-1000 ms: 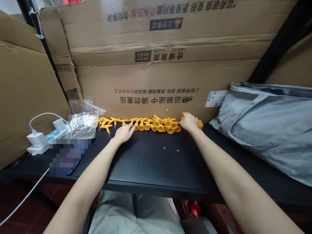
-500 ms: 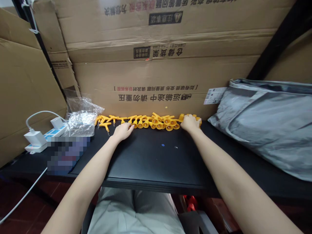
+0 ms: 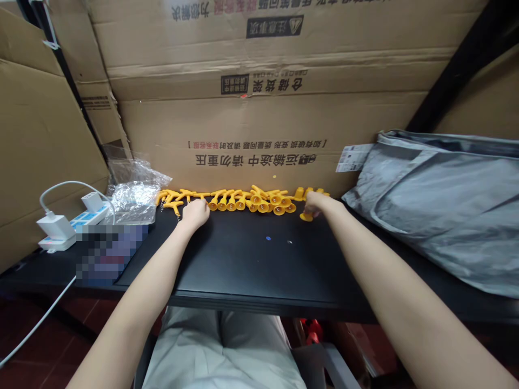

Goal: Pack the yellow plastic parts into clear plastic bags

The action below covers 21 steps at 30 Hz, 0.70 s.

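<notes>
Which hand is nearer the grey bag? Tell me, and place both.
Right. The right hand is just left of the grey bag; the left hand is much farther left, toward the other end of the yellow pieces.

Across the upper frame, the cardboard panel [image 3: 259, 121] is matt brown paperboard, creased and faintly ribbed. Along its foot at centre, the yellow flared pieces [image 3: 279, 210] look like smooth moulded plastic with a soft sheen; the small spirals [image 3: 178, 216] at centre left seem to be shiny metal, though they are too tiny to judge well. The black tabletop [image 3: 243, 270] is smooth and semi-matt. At left, crinkled clear film [image 3: 135, 197] glints beside a glossy white plastic power strip [image 3: 90, 217]. At right, the grey bag [image 3: 441, 216] is wrinkled cloth, slightly lustrous; bottom centre, pale trousers [image 3: 247, 346] are soft matt fabric.
</notes>
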### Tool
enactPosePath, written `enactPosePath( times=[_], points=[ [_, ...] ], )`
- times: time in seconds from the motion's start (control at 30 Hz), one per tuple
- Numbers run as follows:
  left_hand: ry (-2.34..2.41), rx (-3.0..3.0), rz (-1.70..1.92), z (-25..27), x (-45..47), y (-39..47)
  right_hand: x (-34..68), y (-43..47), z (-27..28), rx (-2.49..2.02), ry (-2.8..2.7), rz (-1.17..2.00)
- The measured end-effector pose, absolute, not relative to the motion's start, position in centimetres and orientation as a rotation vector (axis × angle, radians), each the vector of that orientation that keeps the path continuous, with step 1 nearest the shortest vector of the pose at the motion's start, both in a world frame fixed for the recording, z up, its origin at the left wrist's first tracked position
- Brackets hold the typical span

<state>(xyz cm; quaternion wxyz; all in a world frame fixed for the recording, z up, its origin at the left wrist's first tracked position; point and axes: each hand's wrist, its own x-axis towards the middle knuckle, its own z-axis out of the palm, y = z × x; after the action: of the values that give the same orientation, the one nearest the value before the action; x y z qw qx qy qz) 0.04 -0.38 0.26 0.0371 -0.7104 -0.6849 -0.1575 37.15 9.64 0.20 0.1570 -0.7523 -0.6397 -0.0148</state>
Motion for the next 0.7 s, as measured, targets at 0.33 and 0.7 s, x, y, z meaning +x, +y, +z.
enactPosePath(
  times=[0.33,0.7],
  points=[
    [-2.259,-1.988,-0.261,1.0,-0.5,-0.8,33.4,4.7,3.2,-2.177,-2.287,0.27],
    [-2.628,-1.682,-0.166,1.2,-3.5,0.3,26.3,0.2,4.2,-1.689,-2.156,0.13]
  ],
)
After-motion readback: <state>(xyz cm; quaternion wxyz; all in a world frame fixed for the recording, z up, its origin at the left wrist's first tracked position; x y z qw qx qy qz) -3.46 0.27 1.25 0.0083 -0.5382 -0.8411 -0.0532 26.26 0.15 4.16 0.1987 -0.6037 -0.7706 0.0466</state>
